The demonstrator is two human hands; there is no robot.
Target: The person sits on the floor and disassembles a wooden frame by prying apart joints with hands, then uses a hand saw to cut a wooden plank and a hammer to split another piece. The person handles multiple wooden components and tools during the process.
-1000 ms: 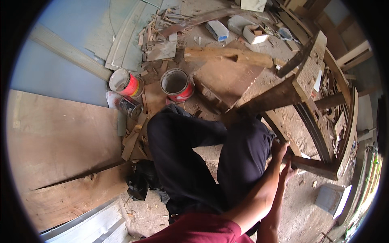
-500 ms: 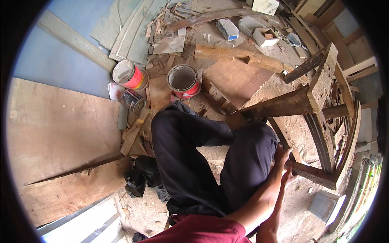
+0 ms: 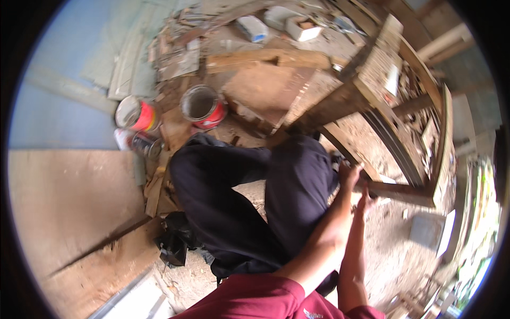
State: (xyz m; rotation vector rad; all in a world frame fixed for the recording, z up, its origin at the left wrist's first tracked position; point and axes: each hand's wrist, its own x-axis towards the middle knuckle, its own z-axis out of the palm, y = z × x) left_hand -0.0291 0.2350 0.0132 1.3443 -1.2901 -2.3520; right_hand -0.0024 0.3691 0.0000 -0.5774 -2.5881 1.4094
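A rough wooden frame (image 3: 390,190), with legs and rails like a stool or small table, lies tilted on the ground at my right. My left hand (image 3: 350,174) is closed at the frame's near corner, beside my knee; motion blur hides what its fingers hold. Just below, my right hand (image 3: 365,203) grips the end of the lower rail from underneath, partly hidden by the wood. A small dark thing shows beside my knee near the left hand, too blurred to name.
Two red paint buckets (image 3: 219,116) (image 3: 147,114) and a dark can (image 3: 147,144) stand ahead left. Beyond lie a plywood piece (image 3: 265,87), a long beam (image 3: 297,57) and wood scraps. A black plastic bag (image 3: 175,239) is at my left, a grey-white box (image 3: 427,231) at right.
The view has swung to the right, so the surroundings shift left and blur. Both hands stay at the same corner of the wooden frame.
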